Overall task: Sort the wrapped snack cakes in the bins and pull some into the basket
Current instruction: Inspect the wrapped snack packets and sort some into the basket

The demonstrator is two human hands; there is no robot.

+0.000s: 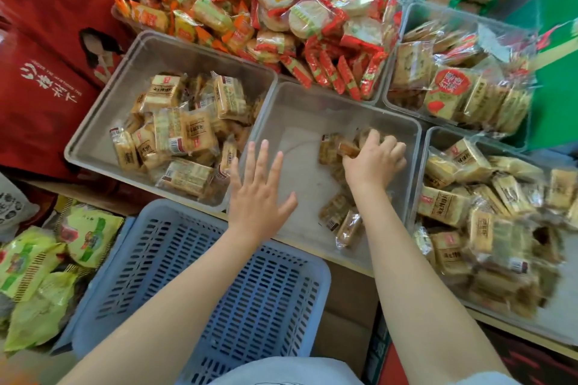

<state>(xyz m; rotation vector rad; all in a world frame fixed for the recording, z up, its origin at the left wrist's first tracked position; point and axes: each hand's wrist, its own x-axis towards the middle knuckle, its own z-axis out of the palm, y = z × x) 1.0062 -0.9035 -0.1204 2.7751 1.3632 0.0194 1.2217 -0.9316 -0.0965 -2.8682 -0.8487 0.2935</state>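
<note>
A nearly bare clear middle bin (312, 109) holds a few brown wrapped snack cakes (339, 219) along its right side. My right hand (373, 159) reaches into it, fingers curled over a small cluster of wrapped cakes (336, 147) at the far right. My left hand (259, 194) hovers open with spread fingers over the bin's near-left edge, holding nothing. The blue slotted basket (219, 275) sits just below the bins, with nothing visible inside. The clear left bin (103, 122) holds many tan wrapped cakes (184, 134).
A clear right bin (428, 184) is piled with similar tan cakes. Behind are bins of red and orange wrapped round cakes (300, 9) and a bin with a bagged pack (453, 94). Red boxes (40, 72) stand left; green-yellow snack bags (47, 262) lie bottom left.
</note>
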